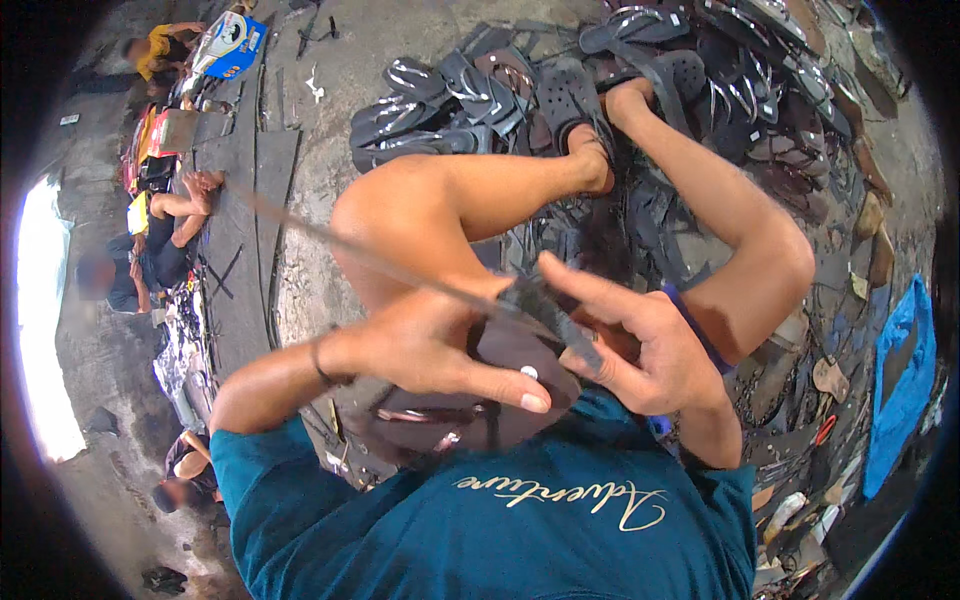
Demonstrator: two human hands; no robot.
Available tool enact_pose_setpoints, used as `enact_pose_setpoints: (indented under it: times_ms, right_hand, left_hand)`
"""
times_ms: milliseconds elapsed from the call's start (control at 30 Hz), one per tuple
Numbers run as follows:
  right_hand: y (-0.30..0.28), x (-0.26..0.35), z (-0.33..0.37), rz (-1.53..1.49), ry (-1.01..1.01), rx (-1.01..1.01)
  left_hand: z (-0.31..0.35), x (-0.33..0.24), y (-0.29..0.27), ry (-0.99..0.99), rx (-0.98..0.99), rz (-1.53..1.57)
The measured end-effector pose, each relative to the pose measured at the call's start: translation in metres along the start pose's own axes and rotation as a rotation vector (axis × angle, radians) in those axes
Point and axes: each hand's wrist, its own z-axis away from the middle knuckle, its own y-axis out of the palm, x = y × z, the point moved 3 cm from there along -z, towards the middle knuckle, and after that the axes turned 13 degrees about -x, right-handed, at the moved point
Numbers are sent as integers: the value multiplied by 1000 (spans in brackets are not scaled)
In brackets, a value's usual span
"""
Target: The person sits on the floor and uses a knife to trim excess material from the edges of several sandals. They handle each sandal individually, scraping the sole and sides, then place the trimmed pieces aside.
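Before my chest, a dark brown slipper with shiny bands and a white dot is gripped by my left hand, its thumb pressed along the top. My right hand is closed about the black, wrapped-looking handle of a long thin tool, the index finger stretched beside it. From that handle a narrow dark shaft runs to the upper left, passing over my left hand and knee. It is smeared by motion, so its exact kind is unclear. The slipper's underside is hidden.
Beyond my bent legs lies a heap of black slippers, with more dark footwear to the right. A blue cloth and scattered scraps lie at right. On the left are a blue-and-white box and several people, one nearby.
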Motion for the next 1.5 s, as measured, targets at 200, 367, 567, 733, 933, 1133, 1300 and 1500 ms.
enact_pose_setpoints:
  times_ms: [200, 367, 567, 733, 933, 1133, 1300, 1500]
  right_hand:
    - [5, -8, -8, -333, -162, -302]
    - [13, -28, -14, -314, -243, -462]
    - [-1, -30, -12, -202, -241, -498]
    - [-2, -54, 12, 72, -148, -657]
    - [-3, -60, 81, 483, -106, -682]
    - [3, -44, 48, 422, 50, -577]
    - [16, -39, 15, 427, -49, -616]
    - [8, -54, -32, 108, 72, -639]
  left_hand:
    - [43, -107, -22, 302, -408, -892]
    - [45, 54, 42, 114, -271, 165]
    - [-53, 27, 31, 222, -998, 1028]
    - [-76, 38, 17, 195, -978, 1241]
    - [-60, 69, 12, 166, -1075, 1196]
    - [-38, 96, 34, -33, -1312, 852]
    - [-31, 104, 28, 29, -1152, 885]
    - [-20, 111, 38, 30, -1105, 773]
